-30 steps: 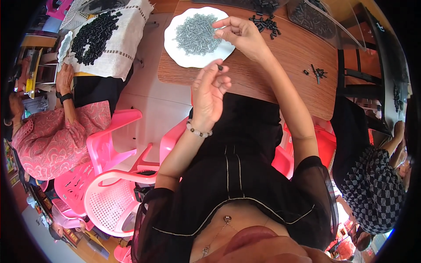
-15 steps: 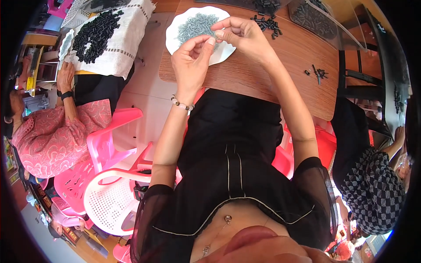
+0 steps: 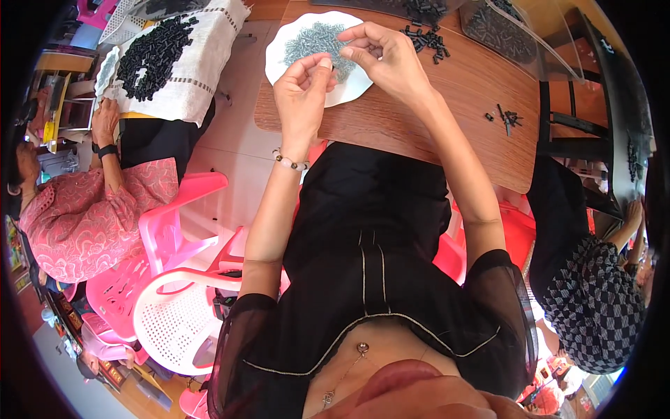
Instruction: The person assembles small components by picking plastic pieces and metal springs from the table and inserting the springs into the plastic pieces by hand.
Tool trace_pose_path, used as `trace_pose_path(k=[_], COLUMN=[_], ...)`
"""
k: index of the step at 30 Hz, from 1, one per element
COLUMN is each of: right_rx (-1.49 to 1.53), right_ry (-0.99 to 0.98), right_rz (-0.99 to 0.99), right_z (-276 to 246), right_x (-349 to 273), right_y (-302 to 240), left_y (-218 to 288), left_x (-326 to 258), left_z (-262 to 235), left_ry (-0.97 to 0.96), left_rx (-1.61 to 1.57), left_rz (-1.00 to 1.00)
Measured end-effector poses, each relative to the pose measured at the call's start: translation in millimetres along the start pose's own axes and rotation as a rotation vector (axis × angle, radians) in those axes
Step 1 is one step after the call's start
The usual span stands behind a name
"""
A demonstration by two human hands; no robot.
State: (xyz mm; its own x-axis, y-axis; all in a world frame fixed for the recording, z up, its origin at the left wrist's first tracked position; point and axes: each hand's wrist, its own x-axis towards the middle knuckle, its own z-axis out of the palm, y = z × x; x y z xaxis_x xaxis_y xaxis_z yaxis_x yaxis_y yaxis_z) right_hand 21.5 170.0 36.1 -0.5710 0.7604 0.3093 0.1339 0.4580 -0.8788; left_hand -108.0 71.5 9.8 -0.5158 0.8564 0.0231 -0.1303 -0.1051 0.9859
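A white scalloped plate (image 3: 276, 64) on the table holds a heap of small, greyish, see-through pieces (image 3: 310, 43); their exact kind is too small to tell. Over its near edge, my left hand (image 3: 301, 82) is closed in a pinch. A tiny dark bit shows at its fingertips, but I cannot make out what it is. To the right, my right hand (image 3: 385, 59) hovers above the plate's right side. Its thumb and forefinger are apart, with nothing visible between them, close to the heap.
Black cylindrical parts (image 3: 429, 43) lie beyond my right hand, beside a clear bin (image 3: 492, 35). A few dark parts (image 3: 506, 117) sit farther right on the wooden table (image 3: 419, 133). At left, a person (image 3: 105, 223) sits by a cloth-covered table heaped with black parts (image 3: 155, 56).
My hands have parted slightly at the fingertips. The right thumb and forefinger have come off the left hand's pinch, and the left hand has shifted a little left.
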Motion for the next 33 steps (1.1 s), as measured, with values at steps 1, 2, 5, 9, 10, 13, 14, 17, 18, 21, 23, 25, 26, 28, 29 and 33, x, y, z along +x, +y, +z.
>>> trace_pose_path(k=[1,2,5,9,10,13,14,17,18,21,23,25,26,28,29,33], right_rx=[-0.01,-0.02,0.019,0.031,0.044,0.091,0.031,-0.074,-0.12,-0.183,-0.201,-0.191,-0.191,-0.207,-0.207,-0.231], right_ry=[0.03,0.06,0.077,0.044,0.064,0.144,0.153,0.17,0.162,0.158,0.162,0.171,0.173,0.172,0.172,0.164], right_rz=[-0.031,-0.062,-0.045,0.003,-0.028,-0.11,-0.166,-0.257,-0.288,-0.316,-0.313,-0.34,-0.338,-0.347,-0.345,-0.398], right_z=[0,-1,-2,-12,-16,-19,-22,-30,-33,-40,-42,-43,-43,-44,-45,-48], right_x=[0,0,-5,-29,-36,-54,-59,-70,-73,-81,-85,-88,-91,-94,-95,-97], right_y=[2,2,-3,-31,-35,-43,-46,-52,-55,-56,-56,-55,-54,-53,-53,-52], left_y=[1,3,4,14,12,10,9,6,4,3,2,0,-2,-4,-4,-5], left_x=[0,0,-4,-15,-19,-33,-39,-52,-55,-61,-63,-64,-65,-67,-67,-70], left_z=[0,0,-2,-3,-3,5,9,20,23,29,30,31,31,32,33,36], left_ry=[-0.003,-0.007,-0.013,-0.044,-0.112,-0.227,-0.255,-0.287,-0.29,-0.295,-0.303,-0.308,-0.319,-0.331,-0.331,-0.325], left_rx=[-0.058,-0.116,-0.326,-0.571,-0.692,-0.862,-0.879,-0.849,-0.83,-0.795,-0.758,-0.722,-0.71,-0.697,-0.689,-0.672], left_rz=[-0.017,-0.034,-0.108,-0.232,-0.256,-0.309,-0.313,-0.304,-0.307,-0.323,-0.315,-0.304,-0.298,-0.294,-0.288,-0.299])
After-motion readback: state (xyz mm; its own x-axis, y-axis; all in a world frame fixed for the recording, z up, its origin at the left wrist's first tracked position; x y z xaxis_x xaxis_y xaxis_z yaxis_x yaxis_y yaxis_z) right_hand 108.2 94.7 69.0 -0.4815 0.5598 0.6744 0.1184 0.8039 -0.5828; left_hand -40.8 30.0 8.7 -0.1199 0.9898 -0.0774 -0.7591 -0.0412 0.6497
